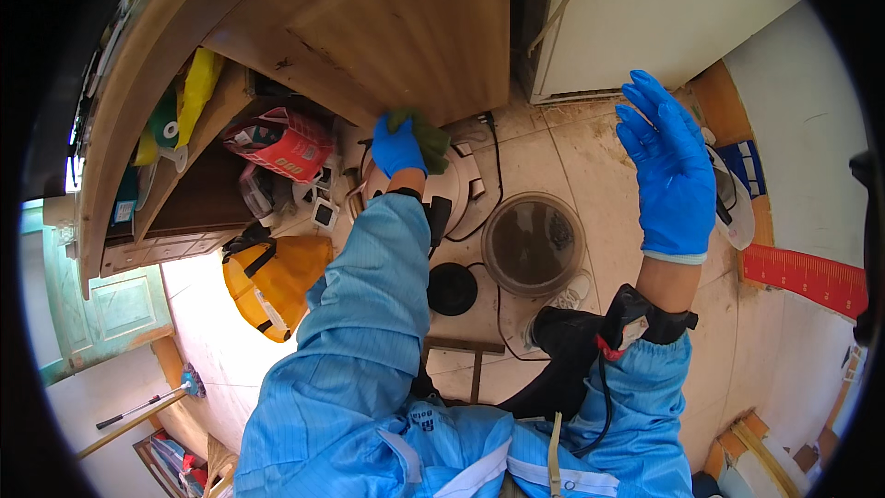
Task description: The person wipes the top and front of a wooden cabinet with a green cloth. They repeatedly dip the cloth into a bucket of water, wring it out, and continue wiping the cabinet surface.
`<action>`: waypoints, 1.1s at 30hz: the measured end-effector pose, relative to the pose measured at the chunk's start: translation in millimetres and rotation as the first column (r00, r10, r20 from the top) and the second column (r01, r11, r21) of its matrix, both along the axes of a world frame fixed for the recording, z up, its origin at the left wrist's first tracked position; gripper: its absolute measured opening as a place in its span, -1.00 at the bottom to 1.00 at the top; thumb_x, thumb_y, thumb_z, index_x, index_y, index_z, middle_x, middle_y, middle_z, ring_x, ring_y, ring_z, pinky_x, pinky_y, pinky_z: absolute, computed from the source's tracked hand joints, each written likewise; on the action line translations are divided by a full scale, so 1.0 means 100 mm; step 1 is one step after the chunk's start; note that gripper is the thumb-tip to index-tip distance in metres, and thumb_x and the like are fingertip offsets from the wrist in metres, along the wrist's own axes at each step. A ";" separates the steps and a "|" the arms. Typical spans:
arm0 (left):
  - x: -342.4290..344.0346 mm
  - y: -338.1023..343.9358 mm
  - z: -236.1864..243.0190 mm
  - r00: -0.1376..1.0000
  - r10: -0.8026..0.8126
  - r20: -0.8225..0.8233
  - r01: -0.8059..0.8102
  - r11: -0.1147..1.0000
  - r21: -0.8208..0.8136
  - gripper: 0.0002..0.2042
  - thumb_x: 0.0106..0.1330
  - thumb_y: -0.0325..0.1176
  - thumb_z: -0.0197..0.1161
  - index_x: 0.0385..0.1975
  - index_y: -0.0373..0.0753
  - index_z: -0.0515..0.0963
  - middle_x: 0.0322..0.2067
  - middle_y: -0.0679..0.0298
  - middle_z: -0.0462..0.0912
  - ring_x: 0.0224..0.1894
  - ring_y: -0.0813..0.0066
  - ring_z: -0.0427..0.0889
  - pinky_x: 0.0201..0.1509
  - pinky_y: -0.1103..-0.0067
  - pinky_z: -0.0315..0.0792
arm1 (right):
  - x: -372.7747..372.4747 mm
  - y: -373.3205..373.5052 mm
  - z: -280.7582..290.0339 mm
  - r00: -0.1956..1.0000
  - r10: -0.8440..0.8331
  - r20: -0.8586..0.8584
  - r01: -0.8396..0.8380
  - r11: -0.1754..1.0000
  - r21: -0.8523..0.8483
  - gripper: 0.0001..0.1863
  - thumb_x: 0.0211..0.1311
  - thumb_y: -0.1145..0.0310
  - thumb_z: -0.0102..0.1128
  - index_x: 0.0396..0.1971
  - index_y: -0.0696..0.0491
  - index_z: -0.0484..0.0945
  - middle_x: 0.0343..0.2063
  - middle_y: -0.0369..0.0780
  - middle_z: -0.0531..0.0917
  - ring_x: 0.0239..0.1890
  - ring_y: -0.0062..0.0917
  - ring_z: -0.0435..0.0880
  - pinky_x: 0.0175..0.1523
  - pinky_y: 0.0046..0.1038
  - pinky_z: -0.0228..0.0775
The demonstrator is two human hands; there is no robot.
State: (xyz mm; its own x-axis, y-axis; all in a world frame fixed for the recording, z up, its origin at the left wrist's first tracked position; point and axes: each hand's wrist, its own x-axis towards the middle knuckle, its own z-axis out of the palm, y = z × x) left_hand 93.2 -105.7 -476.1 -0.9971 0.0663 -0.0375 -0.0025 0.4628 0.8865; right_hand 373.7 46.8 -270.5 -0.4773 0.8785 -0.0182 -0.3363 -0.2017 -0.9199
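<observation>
My left hand (398,148), in a blue glove, is closed on a dark green cloth (430,142) by the lower edge of a wooden panel (396,28). Whether the cloth touches the wood I cannot tell. Part of the cloth is hidden behind the glove. Beneath that arm sits a pale round object (456,186), partly covered by the sleeve. On the right, my gloved right hand (671,171) is raised above the floor, fingers stretched out and holding nothing. Between my arms, a round basin (489,263) holds murky grey-brown water (525,238).
A black round disc (452,290) and a black cable (500,161) lie near the basin. Left are a red package (286,146), an open wooden shelf (198,189) and a yellow bag (263,281). A white cabinet-like unit (654,18) stands ahead; a red ruler-marked strip (802,275) is right.
</observation>
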 end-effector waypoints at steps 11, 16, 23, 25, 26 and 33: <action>-0.24 0.36 -1.02 0.629 -0.177 0.757 -0.417 0.744 0.521 -0.61 0.40 -0.28 0.16 0.18 -0.24 0.48 0.14 0.13 0.57 0.10 0.08 0.56 0.09 0.26 0.49 | -0.05 0.09 -0.09 0.999 0.016 0.027 -0.016 1.000 -0.016 -0.56 0.45 0.21 0.01 0.18 0.17 0.49 0.21 -0.04 0.52 0.18 -0.29 0.58 0.17 -0.38 0.51; 0.02 0.73 -0.83 0.436 -0.336 0.835 -0.455 0.719 0.526 -0.66 0.46 -0.24 0.11 0.19 -0.11 0.49 0.20 0.13 0.52 0.18 0.04 0.49 0.15 0.18 0.45 | -0.03 0.14 -0.12 1.000 -0.006 0.030 0.007 0.999 -0.035 -0.57 0.45 0.20 0.02 0.15 0.16 0.51 0.19 -0.04 0.54 0.15 -0.30 0.60 0.15 -0.38 0.52; 0.16 0.92 -0.82 0.411 -0.415 0.812 -0.494 0.647 0.581 -0.66 0.45 -0.27 0.12 0.19 -0.14 0.47 0.19 0.07 0.52 0.18 -0.03 0.49 0.20 0.11 0.46 | -0.05 0.17 -0.13 0.999 -0.003 0.032 0.003 1.000 -0.004 -0.57 0.45 0.19 0.02 0.15 0.13 0.53 0.18 -0.04 0.55 0.15 -0.28 0.60 0.16 -0.36 0.51; 0.18 0.96 -0.90 0.433 -0.464 0.773 -0.467 0.617 0.633 -0.64 0.45 -0.29 0.10 0.18 -0.25 0.45 0.18 0.00 0.51 0.15 -0.06 0.53 0.19 0.13 0.50 | -0.07 0.15 -0.12 0.999 0.020 0.042 -0.020 1.000 0.004 -0.56 0.46 0.19 0.00 0.18 0.14 0.51 0.20 -0.03 0.53 0.18 -0.26 0.58 0.18 -0.35 0.50; 0.19 0.99 -0.94 0.444 -0.514 0.734 -0.452 0.579 0.678 -0.65 0.45 -0.30 0.11 0.18 -0.25 0.45 0.17 0.00 0.52 0.15 -0.05 0.52 0.18 0.14 0.50 | -0.08 0.12 -0.12 0.999 0.026 0.047 -0.026 1.000 -0.006 -0.56 0.46 0.19 0.00 0.18 0.13 0.51 0.20 -0.03 0.53 0.19 -0.26 0.58 0.18 -0.35 0.50; 0.34 1.10 -1.02 0.467 -0.576 0.671 -0.402 0.538 0.741 -0.61 0.44 -0.36 0.15 0.24 -0.22 0.40 0.20 0.05 0.47 0.16 0.05 0.50 0.27 0.23 0.45 | 0.04 0.03 -0.08 0.999 -0.025 0.031 0.026 0.999 -0.027 -0.61 0.44 0.19 0.06 0.11 0.11 0.56 0.15 -0.07 0.58 0.10 -0.31 0.63 0.16 -0.34 0.52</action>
